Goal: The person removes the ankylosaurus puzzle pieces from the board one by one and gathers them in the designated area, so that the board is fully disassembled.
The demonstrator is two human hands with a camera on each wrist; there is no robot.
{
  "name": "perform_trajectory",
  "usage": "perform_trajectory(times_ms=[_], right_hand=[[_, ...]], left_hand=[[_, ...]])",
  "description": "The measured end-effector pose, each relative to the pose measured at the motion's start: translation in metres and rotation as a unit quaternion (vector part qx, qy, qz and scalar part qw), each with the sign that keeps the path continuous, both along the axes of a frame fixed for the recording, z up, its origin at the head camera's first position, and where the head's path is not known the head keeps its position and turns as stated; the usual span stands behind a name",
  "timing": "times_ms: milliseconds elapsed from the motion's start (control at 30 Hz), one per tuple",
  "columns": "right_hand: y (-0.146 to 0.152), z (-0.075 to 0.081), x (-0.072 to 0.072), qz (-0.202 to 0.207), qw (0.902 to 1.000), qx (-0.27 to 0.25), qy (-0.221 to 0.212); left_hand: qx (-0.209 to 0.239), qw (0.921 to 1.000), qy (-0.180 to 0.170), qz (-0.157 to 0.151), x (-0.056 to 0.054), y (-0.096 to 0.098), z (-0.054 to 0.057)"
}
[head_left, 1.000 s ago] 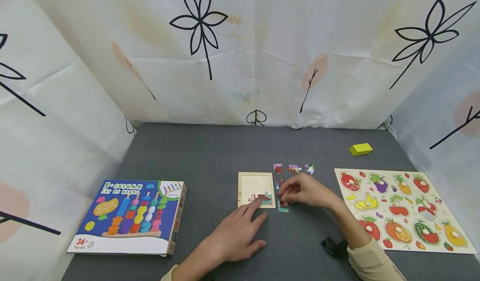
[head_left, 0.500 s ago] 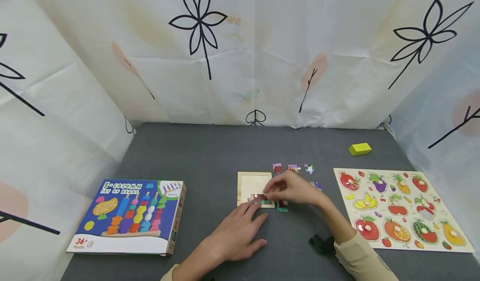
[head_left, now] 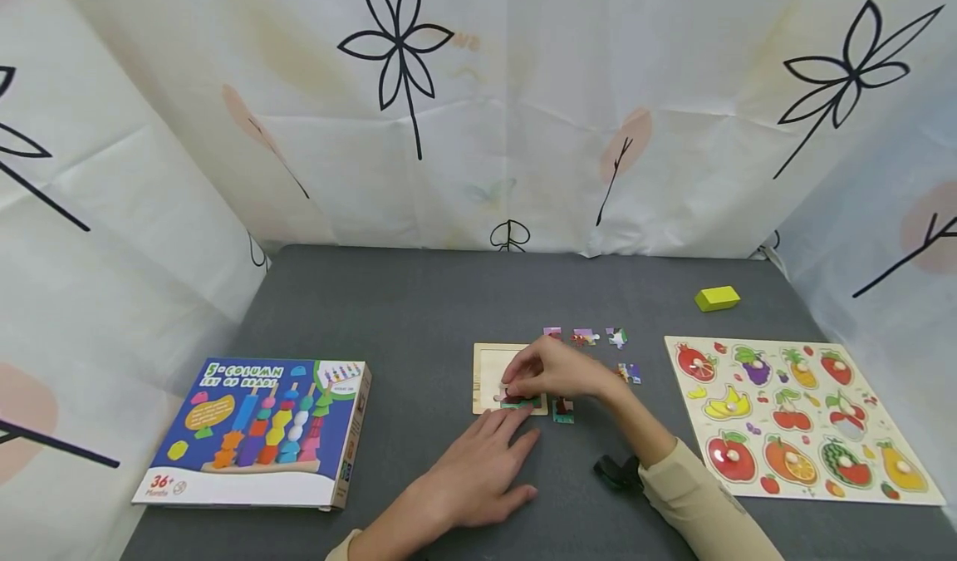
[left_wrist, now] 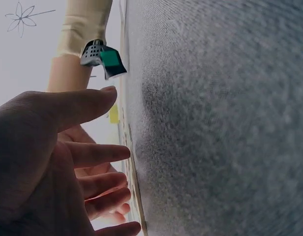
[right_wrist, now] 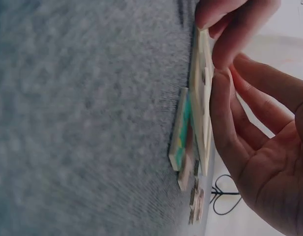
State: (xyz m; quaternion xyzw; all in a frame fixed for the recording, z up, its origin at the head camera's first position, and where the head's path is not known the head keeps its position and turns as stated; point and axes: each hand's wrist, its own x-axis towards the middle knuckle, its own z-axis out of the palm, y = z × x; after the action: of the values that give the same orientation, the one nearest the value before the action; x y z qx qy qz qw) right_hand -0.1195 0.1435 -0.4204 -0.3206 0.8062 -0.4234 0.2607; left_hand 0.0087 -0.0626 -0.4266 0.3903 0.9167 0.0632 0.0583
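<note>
A small wooden puzzle tray [head_left: 488,366] lies on the grey table, with jigsaw pieces [head_left: 521,403] in its near right part. My right hand [head_left: 564,370] reaches over the tray from the right. Its thumb and fingers pinch a small jigsaw piece low over the filled part; the fingers mostly hide the piece. My left hand [head_left: 478,469] lies palm down with spread fingers, its fingertips at the tray's near edge. In the right wrist view, the left fingertips [right_wrist: 223,29] meet the tray edge beside the right fingers.
Loose jigsaw pieces lie right of and behind the tray, including a teal one [head_left: 563,411] and a purple-blue one [head_left: 630,372]. A fruit puzzle board [head_left: 803,420] lies at right, a yellow block [head_left: 718,298] behind it. A bead-set box [head_left: 254,432] stands at left.
My right hand has moved left from the loose pieces to over the tray, carrying a jigsaw piece. My left hand has stayed at the near edge, its fingers shifting slightly.
</note>
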Motion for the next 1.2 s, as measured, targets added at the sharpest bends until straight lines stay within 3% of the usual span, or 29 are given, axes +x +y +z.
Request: perform_trajectory(times_ms=[233, 500, 800, 1200], right_hand=[[-0.01, -0.004, -0.004, 0.011, 0.9996, 0.019, 0.016], [-0.014, -0.002, -0.004, 0.009, 0.9994, 0.027, 0.018], [-0.01, 0.002, 0.003, 0.017, 0.9997, -0.001, 0.017], [0.017, 0.007, 0.016, -0.026, 0.9987, -0.044, -0.006]], left_hand=[[-0.014, 0.9994, -0.03, -0.001, -0.001, 0.0, -0.002], [-0.015, 0.9992, -0.038, -0.001, -0.001, 0.001, -0.003], [-0.019, 0.9989, -0.042, 0.008, 0.0, 0.002, -0.004], [-0.018, 0.9994, -0.03, 0.01, 0.002, 0.002, -0.004]])
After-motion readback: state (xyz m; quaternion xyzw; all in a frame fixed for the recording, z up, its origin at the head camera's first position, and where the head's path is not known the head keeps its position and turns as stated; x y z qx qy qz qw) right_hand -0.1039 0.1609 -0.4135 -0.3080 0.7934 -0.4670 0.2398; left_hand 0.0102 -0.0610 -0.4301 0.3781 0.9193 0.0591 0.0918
